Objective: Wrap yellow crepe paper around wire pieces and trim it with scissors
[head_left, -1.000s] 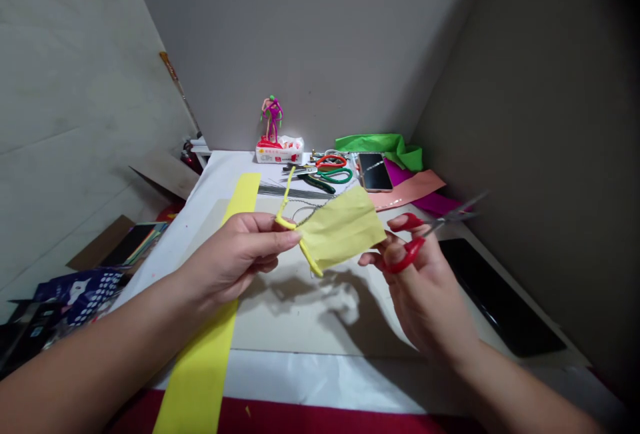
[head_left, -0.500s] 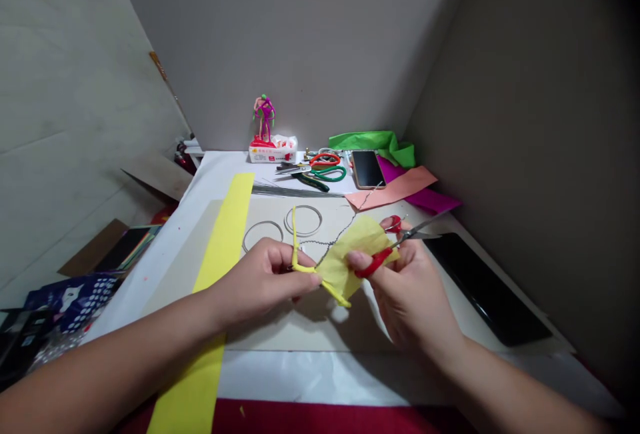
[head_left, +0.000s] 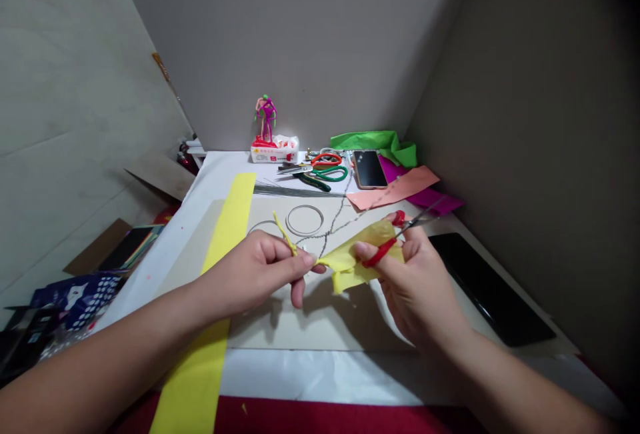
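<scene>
Between both hands is a twisted wire figure with thin dark strands reaching up and away. Part of it is wrapped in yellow, and one wrapped end sticks up beside my left hand. My left thumb and forefinger pinch the wrapped wire. From there a yellow crepe paper strip runs to my right hand, whose thumb presses on it. Scissors with red handles are also in my right hand, blades pointing up and right. My right fingers are partly hidden behind the paper.
A long yellow paper strip lies left, with wire rings near it. Behind are green-handled scissors, pliers, a phone, coloured paper and small figures on a tissue pack. A black tray-like object lies right.
The wire figure has turned in my left fingers, and its yellow end leans left. The paper strip is drawn out and twisted near my left fingertips. My right hand still holds the scissors.
</scene>
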Tool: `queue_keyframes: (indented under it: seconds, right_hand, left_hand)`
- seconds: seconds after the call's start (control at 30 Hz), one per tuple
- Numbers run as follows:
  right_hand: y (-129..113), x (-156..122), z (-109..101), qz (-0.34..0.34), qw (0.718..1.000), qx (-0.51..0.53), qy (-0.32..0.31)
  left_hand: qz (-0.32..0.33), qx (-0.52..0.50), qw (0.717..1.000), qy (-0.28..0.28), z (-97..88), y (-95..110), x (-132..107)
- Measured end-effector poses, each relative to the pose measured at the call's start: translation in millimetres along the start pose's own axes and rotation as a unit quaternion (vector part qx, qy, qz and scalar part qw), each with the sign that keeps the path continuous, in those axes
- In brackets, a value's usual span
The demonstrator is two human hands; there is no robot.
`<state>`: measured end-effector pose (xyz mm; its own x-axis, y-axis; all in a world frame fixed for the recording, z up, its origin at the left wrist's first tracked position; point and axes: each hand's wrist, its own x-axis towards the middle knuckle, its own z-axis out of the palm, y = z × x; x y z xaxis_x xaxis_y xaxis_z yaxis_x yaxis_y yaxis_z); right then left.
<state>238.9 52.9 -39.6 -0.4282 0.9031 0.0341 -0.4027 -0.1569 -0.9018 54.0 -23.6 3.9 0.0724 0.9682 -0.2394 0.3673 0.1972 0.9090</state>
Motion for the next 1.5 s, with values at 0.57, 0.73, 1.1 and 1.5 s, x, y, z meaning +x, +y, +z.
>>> queue_keyframes:
  seconds: [0.57,0.73,1.1,1.5]
  right_hand:
    - [-29.0,-7.4,-32.0,-0.079,0.915,-0.294,-0.266]
    - [-39.9,-12.9,-26.4,0.205,0.83,-0.347,-0.385]
    - [-31.0,-7.8,-38.1,0.272,0.792,-0.326,-0.44]
    - [-27.4,-13.7,-32.9,0.26,0.786,-0.354,-0.434]
  left_hand:
    - [0.057,0.023,0.997,-0.039,-14.0,0.0,0.3]
    - [0.056,0.038,0.995,-0.077,-18.7,5.5,-0.4]
    - [0.013,-0.033,0.992,-0.123,-24.6,-2.4,0.6]
    - [0.017,-0.011,0.989,-0.146,-27.6,-1.0,4.3]
